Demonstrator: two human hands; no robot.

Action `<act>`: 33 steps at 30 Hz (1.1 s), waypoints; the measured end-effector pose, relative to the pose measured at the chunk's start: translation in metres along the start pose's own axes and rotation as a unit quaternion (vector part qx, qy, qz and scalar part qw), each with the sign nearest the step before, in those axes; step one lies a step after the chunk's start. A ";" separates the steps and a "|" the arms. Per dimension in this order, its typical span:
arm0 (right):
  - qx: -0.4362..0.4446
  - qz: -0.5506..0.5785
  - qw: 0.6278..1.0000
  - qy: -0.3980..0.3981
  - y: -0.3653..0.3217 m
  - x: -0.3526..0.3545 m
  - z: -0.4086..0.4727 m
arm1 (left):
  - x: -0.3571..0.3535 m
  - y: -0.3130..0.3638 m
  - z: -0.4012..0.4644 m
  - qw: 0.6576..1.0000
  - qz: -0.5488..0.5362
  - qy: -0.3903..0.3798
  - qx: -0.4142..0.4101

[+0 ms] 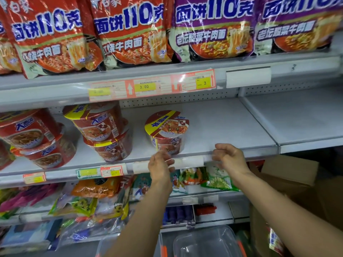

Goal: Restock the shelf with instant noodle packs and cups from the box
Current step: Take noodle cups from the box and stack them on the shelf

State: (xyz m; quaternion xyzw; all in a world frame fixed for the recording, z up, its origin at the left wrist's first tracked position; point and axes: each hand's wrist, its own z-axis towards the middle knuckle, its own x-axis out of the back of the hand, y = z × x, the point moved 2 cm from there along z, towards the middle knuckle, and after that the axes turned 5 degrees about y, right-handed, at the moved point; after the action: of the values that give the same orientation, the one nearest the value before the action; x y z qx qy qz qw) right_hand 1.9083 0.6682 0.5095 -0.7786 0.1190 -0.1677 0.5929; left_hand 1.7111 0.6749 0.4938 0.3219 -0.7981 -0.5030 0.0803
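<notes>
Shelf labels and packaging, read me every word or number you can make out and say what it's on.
"面饼110克", "红烧牛肉面": red noodle packs, top shelf.
"面饼110克", "老坛酸菜牛肉面": purple noodle packs.
"大面饼": stacked noodle cups.
"3.00": yellow price tag.
"3": next price tag.
Lone cup lid, lower shelf tags: too blurred.

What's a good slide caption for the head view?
Both hands hover empty before a lone noodle cup on the middle shelf.

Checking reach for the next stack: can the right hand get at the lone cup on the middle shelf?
Probably yes. The right hand hangs empty at the shelf edge, just right of the cup, with bare shelf between and nothing in the way.
</notes>
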 end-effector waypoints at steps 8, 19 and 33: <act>-0.007 0.010 1.000 0.000 0.014 0.101 0.014 | -0.073 -0.061 -0.057 0.995 0.013 -0.067 0.069; -0.096 -0.006 0.991 0.090 0.077 0.295 0.067 | -0.187 -0.196 -0.132 0.966 0.123 -0.142 0.179; -0.259 -0.066 0.962 0.048 0.245 0.382 0.135 | -0.237 -0.360 -0.145 0.932 0.184 -0.098 0.296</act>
State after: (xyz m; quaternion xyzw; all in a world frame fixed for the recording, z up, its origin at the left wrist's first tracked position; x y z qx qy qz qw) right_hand 2.3152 0.5745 0.2869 -0.9027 0.1351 -0.2068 0.3524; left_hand 2.1172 0.6040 0.3021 0.1281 -0.9598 -0.2498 -0.0064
